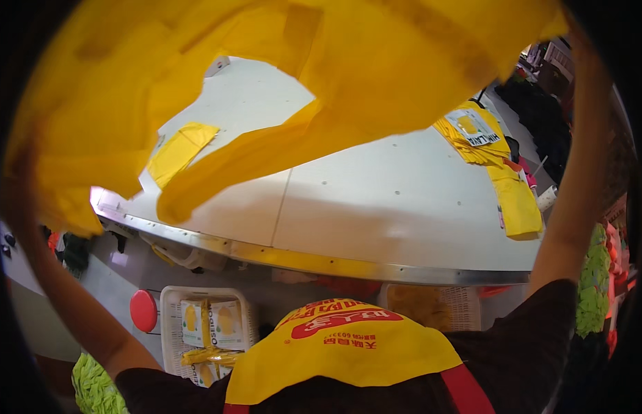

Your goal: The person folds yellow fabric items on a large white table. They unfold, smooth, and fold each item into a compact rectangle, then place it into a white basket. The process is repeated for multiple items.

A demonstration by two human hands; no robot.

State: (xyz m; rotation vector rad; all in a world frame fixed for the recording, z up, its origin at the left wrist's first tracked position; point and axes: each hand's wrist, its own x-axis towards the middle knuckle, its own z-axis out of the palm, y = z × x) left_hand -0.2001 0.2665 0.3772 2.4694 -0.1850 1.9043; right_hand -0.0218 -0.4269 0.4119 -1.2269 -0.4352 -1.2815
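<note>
A large sheet of thin yellow cloth (397, 76), perhaps a garment, is spread in the air above a white table (376, 207). Both my arms are raised wide apart, with the cloth stretched between them. At the far left my left hand (23, 172) grips its edge; the hand is dim, blurred and partly covered. My right hand (579, 45) holds the opposite corner at the upper right, its fingers mostly hidden. Beneath the cloth, a folded yellow piece (182, 152) lies on the table's left part.
A stack of folded yellow pieces with a printed card (473, 127) lies at the table's right, beside another yellow piece (515, 200). Below the metal table edge (321, 265) stand a white basket of packaged yellow items (168, 324), a red round-topped stool (143, 310) and another basket (466, 307).
</note>
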